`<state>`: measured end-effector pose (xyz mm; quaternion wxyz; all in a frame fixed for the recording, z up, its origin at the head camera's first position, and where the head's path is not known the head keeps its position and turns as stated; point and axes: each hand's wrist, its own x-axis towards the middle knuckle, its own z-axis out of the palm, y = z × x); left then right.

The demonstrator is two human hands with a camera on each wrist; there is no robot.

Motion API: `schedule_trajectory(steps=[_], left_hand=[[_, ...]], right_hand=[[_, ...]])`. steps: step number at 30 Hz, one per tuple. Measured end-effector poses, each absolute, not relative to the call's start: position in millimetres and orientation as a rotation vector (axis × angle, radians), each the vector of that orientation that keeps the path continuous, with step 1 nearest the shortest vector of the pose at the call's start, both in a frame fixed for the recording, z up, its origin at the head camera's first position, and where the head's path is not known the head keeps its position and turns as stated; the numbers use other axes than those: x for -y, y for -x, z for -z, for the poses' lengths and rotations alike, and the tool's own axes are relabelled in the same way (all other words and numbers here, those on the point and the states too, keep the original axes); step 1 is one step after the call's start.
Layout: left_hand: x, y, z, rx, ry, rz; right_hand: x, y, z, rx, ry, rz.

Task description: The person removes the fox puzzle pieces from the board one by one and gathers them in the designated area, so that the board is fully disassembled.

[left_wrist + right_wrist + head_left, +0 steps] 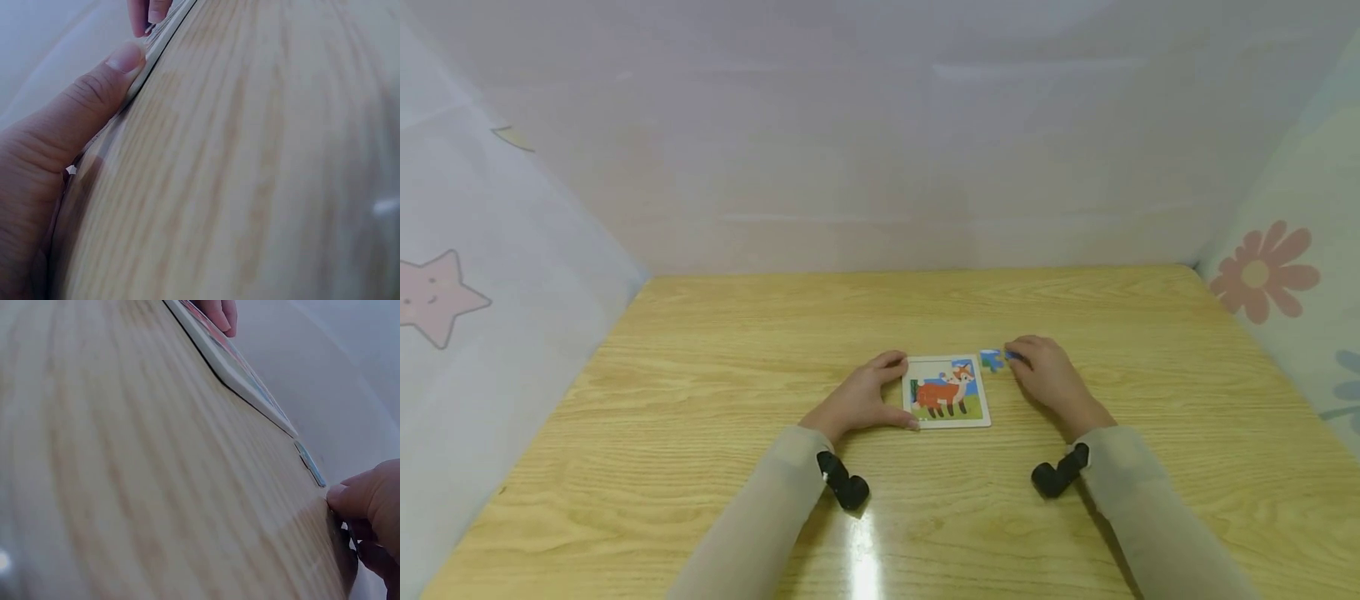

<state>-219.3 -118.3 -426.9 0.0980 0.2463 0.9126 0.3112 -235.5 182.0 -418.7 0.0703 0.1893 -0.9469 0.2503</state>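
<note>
A square fox jigsaw puzzle (pixel 943 426) in a pale frame lies on the table, its upper left part showing bare backing. My left hand (pixel 867 398) holds the frame from the left, thumb at the lower edge and fingers at the upper left corner; in the left wrist view the thumb (pixel 128 57) presses the rim. Just off the frame's upper right corner lies a loose blue and green puzzle piece (pixel 991 359). Beside it my right hand (pixel 1048 373) pinches another blue puzzle piece (pixel 1012 356), mostly hidden by the fingers.
The wood-grain table (pixel 737 333) reaches back to a pale cloth wall (pixel 880 167). Printed cloth stands at both sides, with a pink star (pixel 441 298) on the left and a pink flower (pixel 1262 271) on the right. Each wrist carries a black camera (pixel 850 492).
</note>
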Motion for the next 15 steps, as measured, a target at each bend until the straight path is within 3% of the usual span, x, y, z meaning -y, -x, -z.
schedule_trajectory(steps=[15], left_hand=[[117.7,219.0,425.8,-2.695,-0.701,-0.918]], right_hand=[[-188.8,235.8,422.0,2.937,-0.447,-0.902]])
